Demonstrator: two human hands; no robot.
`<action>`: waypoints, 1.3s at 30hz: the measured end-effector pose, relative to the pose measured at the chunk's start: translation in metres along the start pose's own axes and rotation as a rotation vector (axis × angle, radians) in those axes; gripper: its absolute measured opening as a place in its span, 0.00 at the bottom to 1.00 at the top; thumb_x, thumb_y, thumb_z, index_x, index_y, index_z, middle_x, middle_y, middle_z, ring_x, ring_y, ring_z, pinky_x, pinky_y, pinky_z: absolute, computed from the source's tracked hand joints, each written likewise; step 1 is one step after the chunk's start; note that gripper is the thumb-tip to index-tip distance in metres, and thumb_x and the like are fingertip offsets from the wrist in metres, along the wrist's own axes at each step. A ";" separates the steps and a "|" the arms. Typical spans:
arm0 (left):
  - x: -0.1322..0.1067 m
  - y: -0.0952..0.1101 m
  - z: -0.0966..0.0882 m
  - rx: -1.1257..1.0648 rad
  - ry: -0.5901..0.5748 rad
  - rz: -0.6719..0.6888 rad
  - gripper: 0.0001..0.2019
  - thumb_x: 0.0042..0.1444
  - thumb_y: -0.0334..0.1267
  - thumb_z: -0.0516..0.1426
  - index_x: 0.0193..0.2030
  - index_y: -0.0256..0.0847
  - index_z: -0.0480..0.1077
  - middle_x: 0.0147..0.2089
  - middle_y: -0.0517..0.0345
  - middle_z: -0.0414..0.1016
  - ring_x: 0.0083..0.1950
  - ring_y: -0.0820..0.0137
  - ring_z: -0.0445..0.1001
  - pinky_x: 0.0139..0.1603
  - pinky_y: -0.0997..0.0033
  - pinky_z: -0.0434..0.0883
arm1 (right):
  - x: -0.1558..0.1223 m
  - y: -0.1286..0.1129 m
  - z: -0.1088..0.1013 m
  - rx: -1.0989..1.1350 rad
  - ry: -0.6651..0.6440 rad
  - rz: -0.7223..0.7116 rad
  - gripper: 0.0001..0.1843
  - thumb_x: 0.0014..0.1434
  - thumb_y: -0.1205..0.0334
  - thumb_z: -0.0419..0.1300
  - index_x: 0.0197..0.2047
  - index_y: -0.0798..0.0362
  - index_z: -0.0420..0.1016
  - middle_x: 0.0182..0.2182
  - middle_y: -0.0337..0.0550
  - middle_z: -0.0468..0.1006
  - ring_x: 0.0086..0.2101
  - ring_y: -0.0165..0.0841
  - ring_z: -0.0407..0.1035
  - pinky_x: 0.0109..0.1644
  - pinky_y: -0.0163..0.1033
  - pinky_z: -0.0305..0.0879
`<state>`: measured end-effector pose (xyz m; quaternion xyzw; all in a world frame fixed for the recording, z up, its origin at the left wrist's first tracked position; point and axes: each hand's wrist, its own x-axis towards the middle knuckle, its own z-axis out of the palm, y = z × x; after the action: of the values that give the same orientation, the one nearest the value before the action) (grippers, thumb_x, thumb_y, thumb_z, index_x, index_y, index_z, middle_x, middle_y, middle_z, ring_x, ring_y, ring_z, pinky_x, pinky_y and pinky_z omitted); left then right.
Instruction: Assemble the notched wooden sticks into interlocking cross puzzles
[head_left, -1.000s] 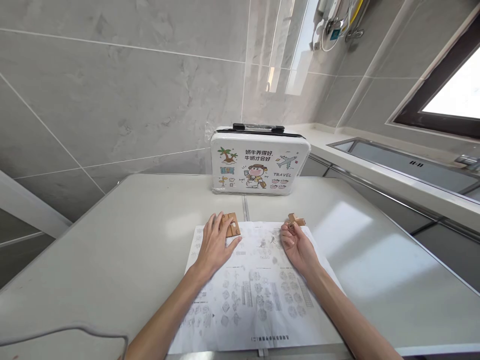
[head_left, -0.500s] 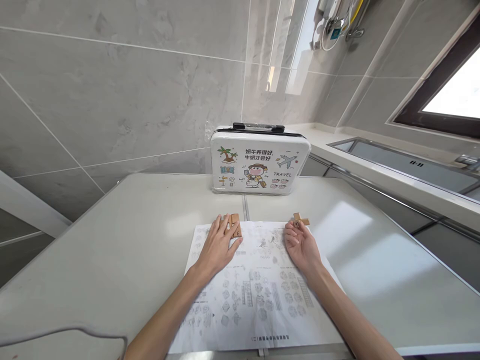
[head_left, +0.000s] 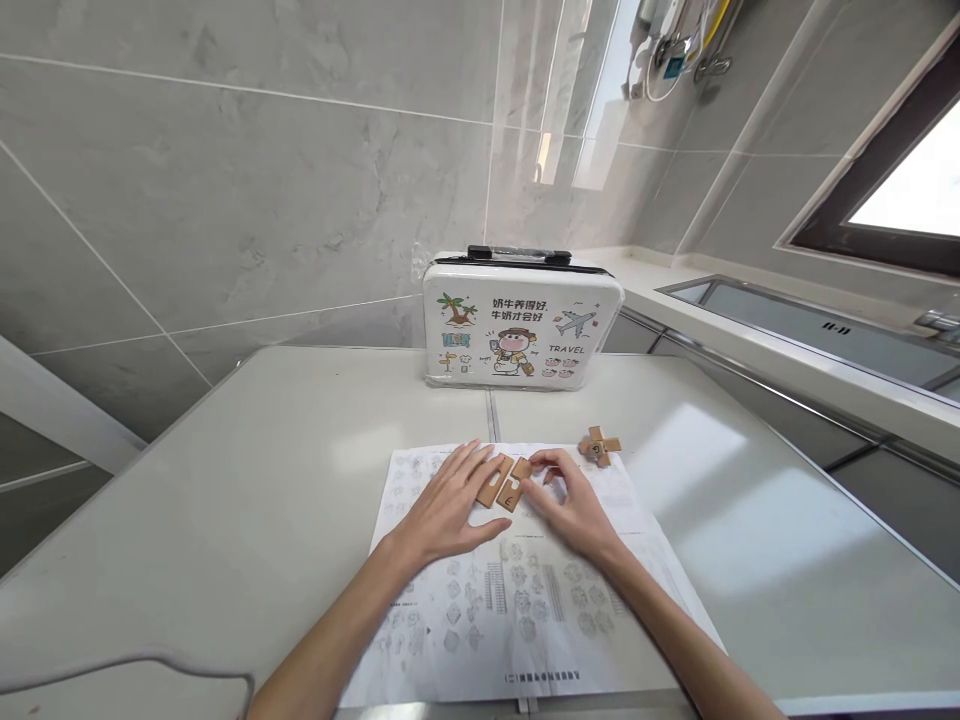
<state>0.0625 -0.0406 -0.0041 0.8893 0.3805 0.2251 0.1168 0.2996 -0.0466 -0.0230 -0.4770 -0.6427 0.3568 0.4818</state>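
Note:
Two flat brown wooden puzzle pieces lie side by side on the printed sheet (head_left: 480, 660). My left hand (head_left: 450, 500) lies flat with its fingers stretched out over the left piece (head_left: 491, 484), partly covering it. The right piece (head_left: 511, 492) has a slot and a dark letter-like mark. My right hand (head_left: 574, 505) has its thumb and curled fingertips at that piece's right edge, gripping it. Apart from both hands, a cross-shaped group of interlocked wooden pieces (head_left: 599, 446) rests at the sheet's far right edge.
A white cartoon-printed case (head_left: 517, 335) with a black handle stands upright on the pale table (head_left: 285, 460) behind the sheet. A counter with a sink (head_left: 810, 320) runs along the right. Grey tiled wall (head_left: 262, 200) rises behind.
My left hand and the flat pieces have shifted right and nearer to me. My right hand has let go of the cross-shaped group and moved left to the marked piece.

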 end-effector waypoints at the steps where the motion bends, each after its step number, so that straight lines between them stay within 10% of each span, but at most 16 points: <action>1: 0.000 -0.001 -0.002 0.009 0.037 -0.010 0.35 0.62 0.50 0.62 0.73 0.47 0.58 0.74 0.48 0.63 0.78 0.49 0.55 0.77 0.41 0.59 | -0.002 0.001 0.002 -0.096 -0.006 -0.054 0.19 0.61 0.52 0.68 0.53 0.47 0.73 0.50 0.48 0.76 0.51 0.46 0.70 0.58 0.53 0.67; 7: 0.004 -0.008 -0.011 0.081 0.258 -0.166 0.06 0.69 0.39 0.53 0.49 0.43 0.68 0.56 0.46 0.74 0.63 0.54 0.70 0.64 0.47 0.71 | -0.008 0.009 0.005 -0.329 -0.094 -0.147 0.39 0.55 0.51 0.73 0.66 0.39 0.65 0.61 0.49 0.69 0.63 0.54 0.60 0.68 0.63 0.57; 14: 0.004 -0.012 -0.005 0.193 0.266 -0.205 0.13 0.68 0.46 0.57 0.33 0.44 0.66 0.47 0.47 0.73 0.57 0.51 0.70 0.58 0.46 0.71 | -0.007 0.009 0.005 -0.376 -0.102 -0.155 0.34 0.58 0.55 0.70 0.65 0.41 0.64 0.61 0.50 0.71 0.61 0.54 0.62 0.67 0.63 0.58; 27: 0.004 0.002 -0.002 0.103 0.189 -0.104 0.07 0.68 0.43 0.59 0.49 0.46 0.74 0.57 0.48 0.72 0.65 0.52 0.66 0.63 0.48 0.70 | -0.004 0.004 0.006 -0.041 -0.006 -0.109 0.34 0.53 0.60 0.74 0.61 0.44 0.69 0.61 0.50 0.70 0.61 0.49 0.65 0.65 0.58 0.66; 34: 0.005 0.007 0.001 0.048 0.189 -0.093 0.06 0.67 0.43 0.59 0.44 0.45 0.74 0.53 0.49 0.74 0.65 0.52 0.67 0.62 0.49 0.72 | 0.002 0.000 -0.003 0.618 -0.099 0.302 0.33 0.53 0.56 0.78 0.59 0.43 0.72 0.53 0.45 0.78 0.49 0.40 0.77 0.53 0.47 0.75; 39: 0.004 0.009 0.006 0.020 0.192 -0.092 0.07 0.62 0.44 0.63 0.40 0.45 0.72 0.53 0.49 0.75 0.66 0.50 0.66 0.63 0.46 0.72 | 0.006 -0.001 -0.007 0.704 -0.001 0.368 0.28 0.51 0.55 0.79 0.53 0.47 0.79 0.53 0.45 0.79 0.49 0.37 0.76 0.54 0.40 0.73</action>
<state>0.0739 -0.0444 -0.0047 0.8464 0.4326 0.2997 0.0812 0.3057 -0.0412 -0.0189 -0.3899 -0.3850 0.6360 0.5434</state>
